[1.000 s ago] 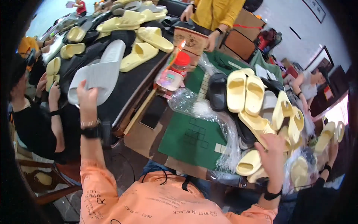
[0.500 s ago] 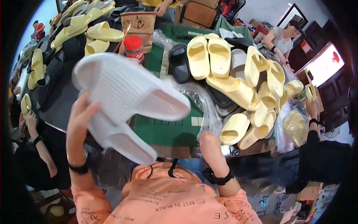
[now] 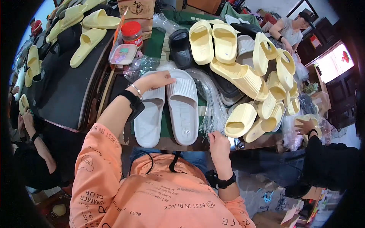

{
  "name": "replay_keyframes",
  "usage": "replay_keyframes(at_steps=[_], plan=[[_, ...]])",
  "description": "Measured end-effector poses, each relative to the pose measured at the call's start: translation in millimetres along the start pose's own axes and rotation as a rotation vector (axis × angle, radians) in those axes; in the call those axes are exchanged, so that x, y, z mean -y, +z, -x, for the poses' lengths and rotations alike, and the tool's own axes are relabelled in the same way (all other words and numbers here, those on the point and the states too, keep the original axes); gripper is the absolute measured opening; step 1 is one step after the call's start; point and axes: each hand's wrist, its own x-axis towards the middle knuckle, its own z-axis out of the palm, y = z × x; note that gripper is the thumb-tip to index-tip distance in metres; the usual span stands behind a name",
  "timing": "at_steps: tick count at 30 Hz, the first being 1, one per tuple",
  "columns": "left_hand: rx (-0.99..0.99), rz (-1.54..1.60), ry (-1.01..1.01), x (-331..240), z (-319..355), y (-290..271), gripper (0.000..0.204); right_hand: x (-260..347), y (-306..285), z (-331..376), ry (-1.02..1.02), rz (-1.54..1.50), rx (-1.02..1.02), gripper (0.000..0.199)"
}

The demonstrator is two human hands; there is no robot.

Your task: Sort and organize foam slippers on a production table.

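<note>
A pair of light grey slippers lies side by side at the table's front edge, toes pointing away from me: the left grey slipper [image 3: 149, 121] and the right grey slipper [image 3: 183, 114]. My left hand [image 3: 156, 80] reaches across the left one's strap, and its bent fingers grip the inner edge of the right one's strap. Just right of the pair, my right hand [image 3: 219, 146] is closed in a pinch beside the loose ends of a bundle of clear plastic strands [image 3: 213, 108]. Whatever thin thing it may hold cannot be made out.
Yellow slippers [image 3: 237, 79] pile up on the right, with a black slipper [image 3: 180, 48] behind the pair. A red-lidded jar [image 3: 132, 33] and a small plastic box [image 3: 123, 54] stand at the back left. More slippers cover the dark left table [image 3: 68, 98]. Other people work on both sides.
The grey slippers, held up and tilted in my left hand before, now lie flat on the table. My left hand has moved right onto their straps. My right hand stays pinched in nearly the same place.
</note>
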Motion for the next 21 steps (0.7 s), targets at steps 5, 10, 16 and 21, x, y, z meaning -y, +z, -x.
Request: replay_keyframes(at_steps=[5, 10, 16, 21], plan=[[-0.356, -0.233, 0.183, -24, 48, 28, 0.044, 21, -26, 6, 0.003, -0.142, -0.153, 0.015], [-0.435, -0.146, 0.605, -83, 114, 67, 0.048, 53, -57, 0, -0.179, -0.245, -0.32, 0.013], [-0.261, 0.293, 0.878, -90, 144, 99, 0.021, 64, -67, 1, -0.531, -0.427, -0.37, 0.019], [-0.343, 0.54, 0.996, -88, 176, 73, 0.025, 71, -31, -9, -0.478, -1.181, 0.081, 0.057]])
